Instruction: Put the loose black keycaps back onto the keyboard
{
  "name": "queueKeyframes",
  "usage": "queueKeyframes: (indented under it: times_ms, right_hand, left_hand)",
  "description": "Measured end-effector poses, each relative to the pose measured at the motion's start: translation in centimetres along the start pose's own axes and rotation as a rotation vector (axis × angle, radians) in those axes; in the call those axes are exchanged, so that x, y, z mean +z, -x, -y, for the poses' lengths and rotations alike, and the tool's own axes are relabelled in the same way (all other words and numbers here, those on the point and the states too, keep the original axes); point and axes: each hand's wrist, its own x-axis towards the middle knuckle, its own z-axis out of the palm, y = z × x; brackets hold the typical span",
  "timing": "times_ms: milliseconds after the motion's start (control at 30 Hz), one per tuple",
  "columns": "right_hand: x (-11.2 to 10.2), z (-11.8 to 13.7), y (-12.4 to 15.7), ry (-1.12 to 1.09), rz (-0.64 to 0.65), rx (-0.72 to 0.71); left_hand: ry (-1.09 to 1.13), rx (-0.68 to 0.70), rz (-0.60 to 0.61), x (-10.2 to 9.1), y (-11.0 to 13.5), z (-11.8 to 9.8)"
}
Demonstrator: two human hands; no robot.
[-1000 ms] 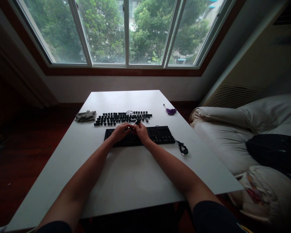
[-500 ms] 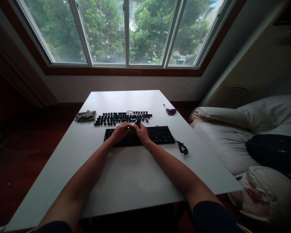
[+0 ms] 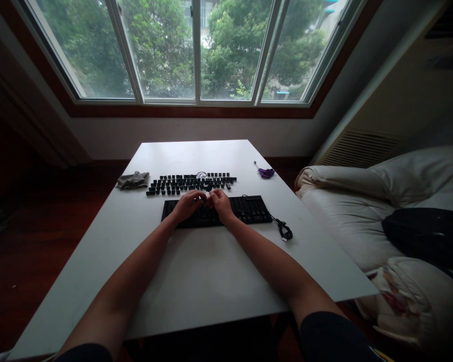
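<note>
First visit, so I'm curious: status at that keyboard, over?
Left grip and right grip close together over black keyboard; anything held, too small to identify. Loose keycaps in rows just beyond. Coiled cable off right, clear of both.

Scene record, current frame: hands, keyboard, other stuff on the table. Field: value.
left_hand: left hand, over the keyboard's left half; contact unclear
right_hand: right hand, beside the left; small dark piece at its fingertips, grip unclear
keyboard: black keyboard, lying on the white table
cable: bundled black cable, right of the keyboard
keycaps: rows of black keycaps, beyond the keyboard
far_left: grey cloth
far_right: purple item
</note>
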Motion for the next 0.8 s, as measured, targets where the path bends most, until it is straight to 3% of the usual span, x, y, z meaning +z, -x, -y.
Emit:
queueKeyframes:
  times_ms: [300, 800]
  right_hand:
    - [-0.2, 0.3, 0.2, 0.063, 0.074, -0.058]
    - [-0.3, 0.2, 0.2, 0.116, 0.071, -0.096]
  left_hand:
    - [0.037, 0.056, -0.006, 0.4, 0.0, 0.9]
    - [0.012, 0.041, 0.016, 0.4, 0.0, -0.1]
